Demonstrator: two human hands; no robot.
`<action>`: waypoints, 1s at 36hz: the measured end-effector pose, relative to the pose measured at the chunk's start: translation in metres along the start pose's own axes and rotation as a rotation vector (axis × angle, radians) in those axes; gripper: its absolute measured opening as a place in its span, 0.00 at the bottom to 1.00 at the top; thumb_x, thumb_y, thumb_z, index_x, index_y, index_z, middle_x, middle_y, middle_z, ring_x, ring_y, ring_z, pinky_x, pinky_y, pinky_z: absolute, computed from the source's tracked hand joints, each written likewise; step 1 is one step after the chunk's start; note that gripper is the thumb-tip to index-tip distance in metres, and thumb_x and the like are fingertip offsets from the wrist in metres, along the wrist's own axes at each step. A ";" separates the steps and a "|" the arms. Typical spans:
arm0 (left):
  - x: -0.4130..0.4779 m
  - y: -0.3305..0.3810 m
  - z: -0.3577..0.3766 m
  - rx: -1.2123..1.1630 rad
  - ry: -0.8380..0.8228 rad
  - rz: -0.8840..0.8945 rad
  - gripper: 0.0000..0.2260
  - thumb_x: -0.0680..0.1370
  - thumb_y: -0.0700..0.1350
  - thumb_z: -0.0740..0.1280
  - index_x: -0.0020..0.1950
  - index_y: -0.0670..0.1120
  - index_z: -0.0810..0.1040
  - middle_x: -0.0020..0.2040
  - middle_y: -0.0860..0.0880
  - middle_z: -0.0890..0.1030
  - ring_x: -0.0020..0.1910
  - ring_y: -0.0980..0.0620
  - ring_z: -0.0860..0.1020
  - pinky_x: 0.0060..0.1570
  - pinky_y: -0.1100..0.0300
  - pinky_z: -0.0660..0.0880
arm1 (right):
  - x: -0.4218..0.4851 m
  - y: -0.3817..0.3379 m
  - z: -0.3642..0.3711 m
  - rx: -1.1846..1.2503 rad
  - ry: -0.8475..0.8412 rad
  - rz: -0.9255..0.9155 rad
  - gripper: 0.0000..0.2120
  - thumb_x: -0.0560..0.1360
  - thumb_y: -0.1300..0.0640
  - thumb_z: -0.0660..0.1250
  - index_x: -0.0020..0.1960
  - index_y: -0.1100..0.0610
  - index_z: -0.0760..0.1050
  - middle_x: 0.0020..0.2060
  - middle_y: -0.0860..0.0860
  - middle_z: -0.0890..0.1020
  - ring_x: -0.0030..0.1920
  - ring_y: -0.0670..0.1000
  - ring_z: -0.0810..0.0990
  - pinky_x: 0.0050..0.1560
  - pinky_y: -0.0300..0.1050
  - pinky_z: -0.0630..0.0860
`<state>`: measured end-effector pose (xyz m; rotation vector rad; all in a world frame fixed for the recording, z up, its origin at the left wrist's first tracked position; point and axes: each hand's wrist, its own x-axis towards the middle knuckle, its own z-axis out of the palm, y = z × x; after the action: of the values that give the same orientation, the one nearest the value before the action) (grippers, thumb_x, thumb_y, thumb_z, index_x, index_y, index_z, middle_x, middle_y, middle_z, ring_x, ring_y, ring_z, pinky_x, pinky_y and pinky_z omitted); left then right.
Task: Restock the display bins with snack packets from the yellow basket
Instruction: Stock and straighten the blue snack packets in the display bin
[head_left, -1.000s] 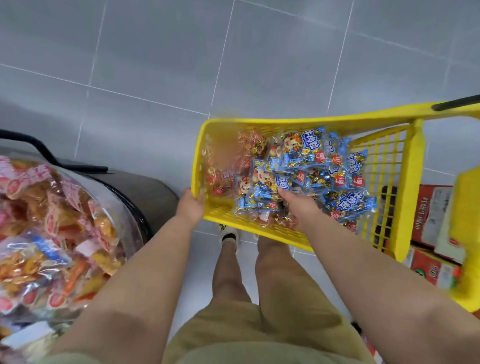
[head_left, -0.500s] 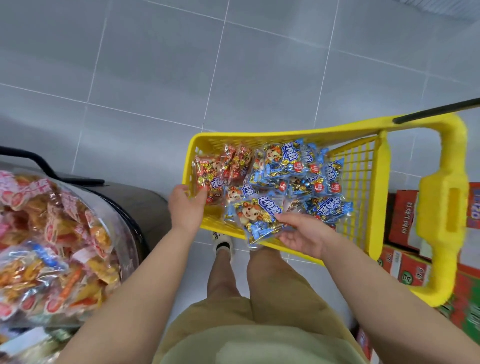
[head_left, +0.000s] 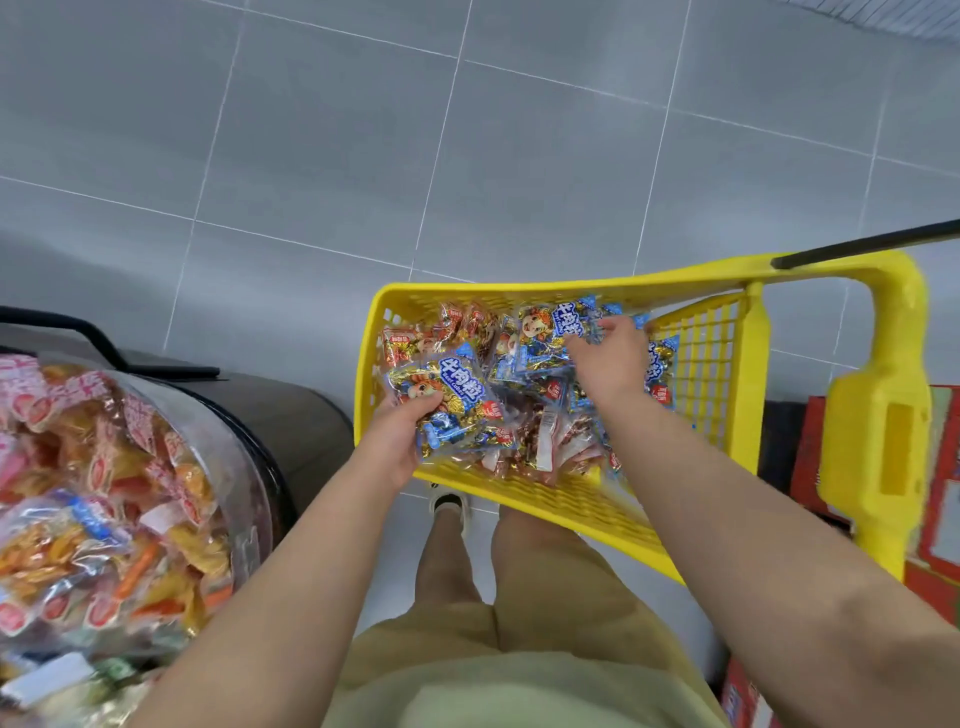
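The yellow basket (head_left: 691, 525) stands on the floor in front of me, filled with several blue and red snack packets. My left hand (head_left: 400, 436) grips one blue snack packet (head_left: 457, 395) at the basket's near left corner. My right hand (head_left: 608, 358) reaches deeper into the pile, its fingers curled on another blue packet (head_left: 550, 327) near the far wall. A clear display bin (head_left: 244, 467) heaped with orange and pink snack packets sits at my left.
The basket's yellow handle post (head_left: 878, 441) with a black bar (head_left: 862, 244) rises at the right. Red cartons (head_left: 935, 499) are stacked behind it. A dark stand with a black rail (head_left: 104, 343) holds the bin. Grey floor tiles stretch ahead.
The blue packet that my right hand held has passed to my left hand. My right hand has moved further into the basket onto another packet.
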<state>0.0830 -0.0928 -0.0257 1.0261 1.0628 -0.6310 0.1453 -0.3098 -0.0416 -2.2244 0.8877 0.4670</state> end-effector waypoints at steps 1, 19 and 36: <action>0.001 0.000 -0.002 0.010 0.010 0.002 0.17 0.78 0.35 0.65 0.67 0.42 0.71 0.40 0.47 0.85 0.34 0.51 0.84 0.30 0.56 0.81 | 0.006 0.001 0.002 -0.033 -0.028 0.038 0.28 0.71 0.48 0.72 0.65 0.60 0.68 0.58 0.57 0.75 0.59 0.57 0.73 0.58 0.49 0.72; -0.007 0.002 0.006 0.079 0.095 0.071 0.18 0.77 0.36 0.67 0.67 0.46 0.73 0.61 0.44 0.80 0.61 0.43 0.78 0.63 0.40 0.72 | -0.014 0.014 -0.042 0.535 -0.487 0.329 0.25 0.68 0.57 0.74 0.62 0.56 0.69 0.52 0.51 0.75 0.53 0.51 0.75 0.41 0.43 0.78; -0.005 0.002 -0.005 0.028 0.041 0.050 0.25 0.73 0.41 0.72 0.69 0.42 0.71 0.61 0.40 0.80 0.62 0.40 0.77 0.66 0.39 0.69 | 0.007 0.003 -0.002 -0.143 -0.040 -0.081 0.26 0.74 0.47 0.67 0.68 0.60 0.69 0.63 0.60 0.72 0.66 0.58 0.68 0.64 0.50 0.65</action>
<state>0.0808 -0.0881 -0.0214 1.0910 1.0633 -0.5874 0.1484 -0.3161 -0.0448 -2.3620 0.7610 0.5495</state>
